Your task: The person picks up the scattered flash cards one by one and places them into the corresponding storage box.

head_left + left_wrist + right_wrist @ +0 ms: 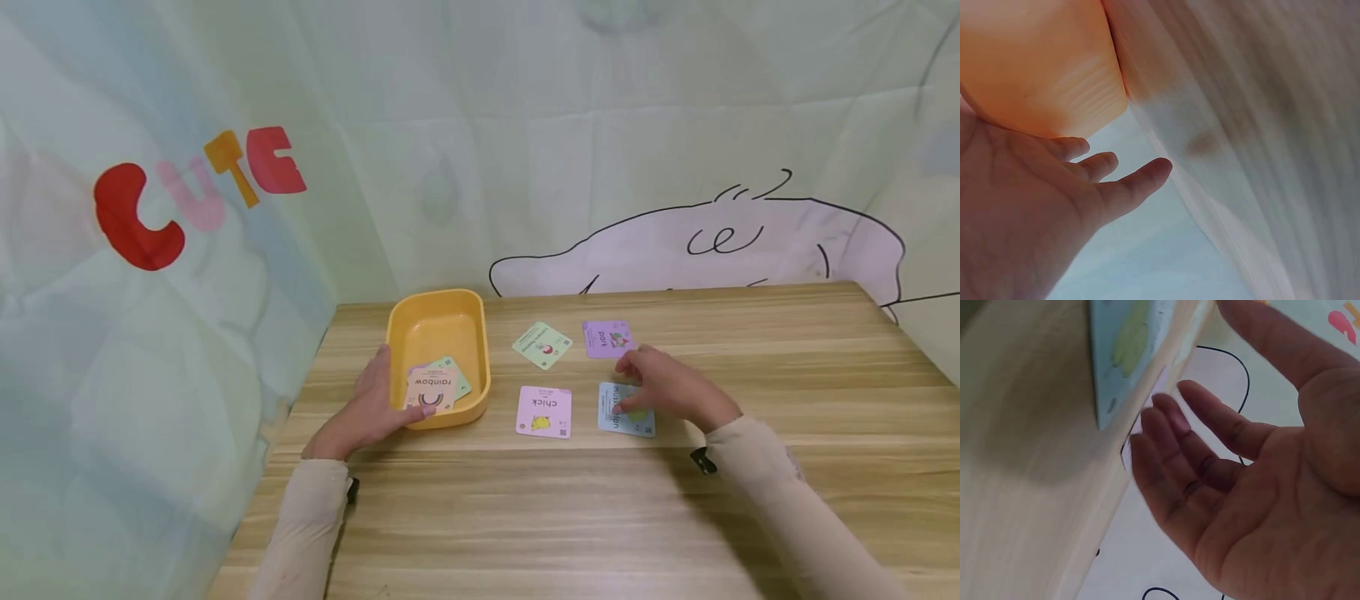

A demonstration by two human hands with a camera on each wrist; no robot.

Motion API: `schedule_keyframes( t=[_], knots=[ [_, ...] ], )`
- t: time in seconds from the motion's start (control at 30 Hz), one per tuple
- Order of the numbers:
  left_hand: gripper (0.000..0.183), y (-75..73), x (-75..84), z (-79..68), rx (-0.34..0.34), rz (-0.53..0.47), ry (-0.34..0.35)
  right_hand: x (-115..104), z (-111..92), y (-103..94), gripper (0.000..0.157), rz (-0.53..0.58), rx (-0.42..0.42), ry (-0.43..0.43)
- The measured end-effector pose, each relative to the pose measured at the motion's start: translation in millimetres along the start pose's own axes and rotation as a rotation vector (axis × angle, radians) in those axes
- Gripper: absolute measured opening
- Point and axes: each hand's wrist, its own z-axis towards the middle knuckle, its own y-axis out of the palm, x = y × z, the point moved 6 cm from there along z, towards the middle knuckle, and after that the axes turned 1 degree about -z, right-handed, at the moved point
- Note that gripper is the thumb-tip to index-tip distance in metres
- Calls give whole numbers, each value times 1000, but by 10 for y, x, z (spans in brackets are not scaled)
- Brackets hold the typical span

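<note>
My left hand (367,412) holds the yellow tray (435,333) at its near left corner, thumb over the rim and fingers along the outer wall. Inside the tray, a rainbow card (430,387) overlaps a green card (453,370) and a mostly hidden purple one. Over the blue muskmelon card (630,423) hovers my right hand (671,387), its fingers loosely bent. In the right wrist view nothing sits between that hand's fingers, and the blue card (1129,350) lies apart from them. A purple park card (604,339) lies just beyond the fingertips.
Between the tray and my right hand lie a pink chick card (543,408) and a tilted green card (542,345) with a red-and-white picture. All rest on a wood-grain table (510,517). A printed curtain (420,167) hangs behind the table and along its left side.
</note>
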Motion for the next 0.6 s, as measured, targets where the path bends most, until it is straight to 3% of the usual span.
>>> schedule_keyframes(
  t=[0.2,0.37,0.6],
  knots=[
    [129,-17,3,10,8,-7,7,36,-16,97,69,-99,25,-6],
    [130,-9,-27,6,6,1,-18,53,-13,124,66,-113,41,0],
    [129,-13,4,-10,13,-28,30,61,-17,124,66,-107,33,-23]
  ],
)
